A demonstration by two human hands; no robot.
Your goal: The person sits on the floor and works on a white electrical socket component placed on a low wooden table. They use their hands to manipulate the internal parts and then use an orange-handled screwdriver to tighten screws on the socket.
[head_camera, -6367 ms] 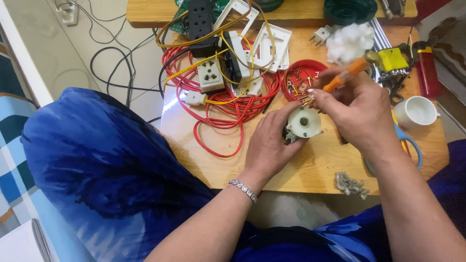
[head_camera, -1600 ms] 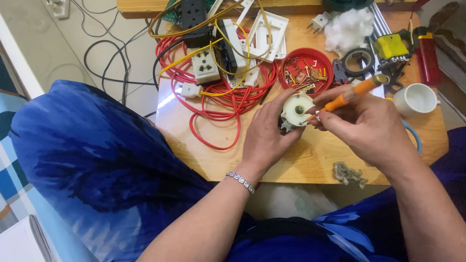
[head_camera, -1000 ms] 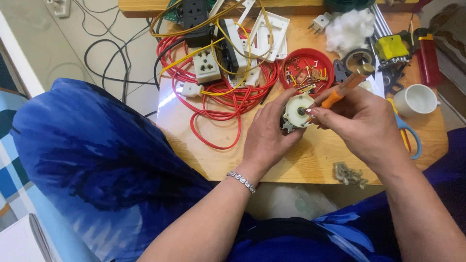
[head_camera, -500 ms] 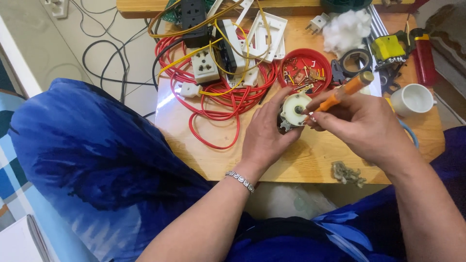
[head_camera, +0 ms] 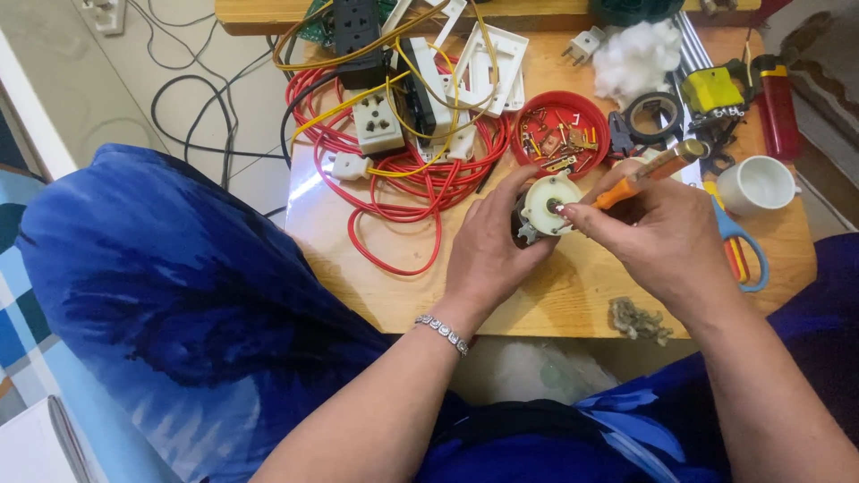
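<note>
Wire coil (head_camera: 394, 170) left of bowl (head_camera: 528, 134) (screws (head_camera: 559, 139) inside), cup (head_camera: 756, 185) far right, all on table (head_camera: 403, 295)

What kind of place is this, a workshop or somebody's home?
Probably a home repair corner: a small wooden table holds coiled red wire, white socket plates and a red dish of small metal parts.

The desk (head_camera: 573, 295) is pale wood with a smooth, faintly shiny finish. The round part (head_camera: 548, 202) looks like matt cream plastic. At 12 o'clock of it, a glossy red plastic lid (head_camera: 559, 134) holds brassy metal bits. The screwdriver (head_camera: 646, 170) has an orange plastic handle.
</note>
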